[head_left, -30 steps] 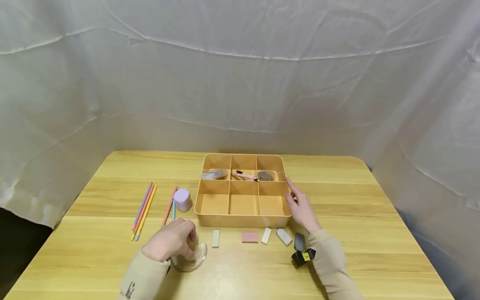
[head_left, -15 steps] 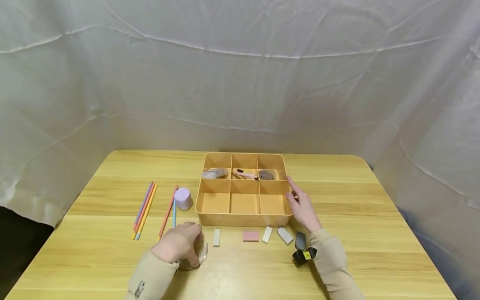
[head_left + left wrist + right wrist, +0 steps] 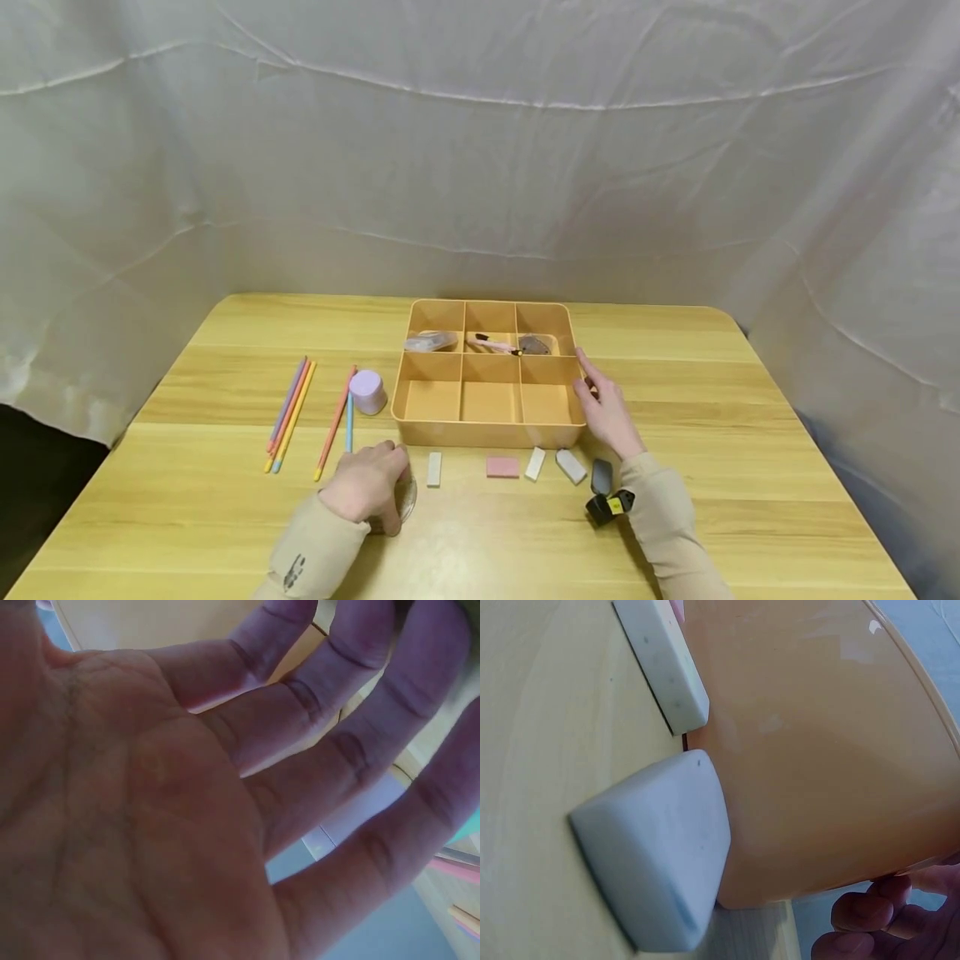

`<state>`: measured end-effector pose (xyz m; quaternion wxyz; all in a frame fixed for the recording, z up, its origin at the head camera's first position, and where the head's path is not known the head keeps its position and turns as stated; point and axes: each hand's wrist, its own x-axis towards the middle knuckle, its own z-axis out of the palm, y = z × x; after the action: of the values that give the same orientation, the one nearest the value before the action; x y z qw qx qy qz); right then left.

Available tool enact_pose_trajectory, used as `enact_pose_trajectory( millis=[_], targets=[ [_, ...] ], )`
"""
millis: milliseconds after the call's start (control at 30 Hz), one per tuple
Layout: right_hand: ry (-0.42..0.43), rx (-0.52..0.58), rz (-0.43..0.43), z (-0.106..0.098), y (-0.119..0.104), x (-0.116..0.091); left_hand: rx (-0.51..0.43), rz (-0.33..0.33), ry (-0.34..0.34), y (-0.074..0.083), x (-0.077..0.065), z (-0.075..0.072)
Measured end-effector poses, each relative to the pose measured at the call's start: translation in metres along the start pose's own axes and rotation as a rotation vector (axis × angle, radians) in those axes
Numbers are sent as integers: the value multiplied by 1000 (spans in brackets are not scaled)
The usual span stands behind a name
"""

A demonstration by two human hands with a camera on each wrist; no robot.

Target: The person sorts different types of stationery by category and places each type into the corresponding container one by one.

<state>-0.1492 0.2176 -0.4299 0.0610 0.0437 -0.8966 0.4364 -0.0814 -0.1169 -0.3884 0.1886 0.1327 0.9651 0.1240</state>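
Observation:
Over a clear half-round protractor [image 3: 408,498] on the table's front left, my left hand [image 3: 367,483] reaches down, thumb at the near side. Its palm and spread, slightly bent fingers fill the left wrist view; the fingertips' contact is hidden there. My right hand [image 3: 611,423] rests against the right side of an orange six-compartment box [image 3: 487,434], index finger forward along the wall. In the right wrist view, bent fingertips [image 3: 862,909] lie beside the box corner. The back compartments hold a clear plastic item [image 3: 431,342], pink-and-black sticks [image 3: 495,345] and a dark rounded piece [image 3: 534,345].
Before the box lie a narrow white eraser [image 3: 434,470], a pink eraser [image 3: 502,467], another white eraser [image 3: 535,464], a greyish eraser [image 3: 572,467] and a dark grey piece [image 3: 602,477]. Several coloured pencils [image 3: 291,414] and a lilac cylinder [image 3: 368,392] stand or lie left.
My left hand has shifted slightly right and forward, covering more of the protractor. The right hand stays at the box. The whole view has tilted slightly.

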Motion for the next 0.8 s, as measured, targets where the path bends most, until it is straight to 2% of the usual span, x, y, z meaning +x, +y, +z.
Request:
enact_pose_trajectory(
  millis=[800],
  targets=[
    [9, -5, -8, -1, -1, -1, 16, -3, -9, 5, 3, 2]
  ],
)
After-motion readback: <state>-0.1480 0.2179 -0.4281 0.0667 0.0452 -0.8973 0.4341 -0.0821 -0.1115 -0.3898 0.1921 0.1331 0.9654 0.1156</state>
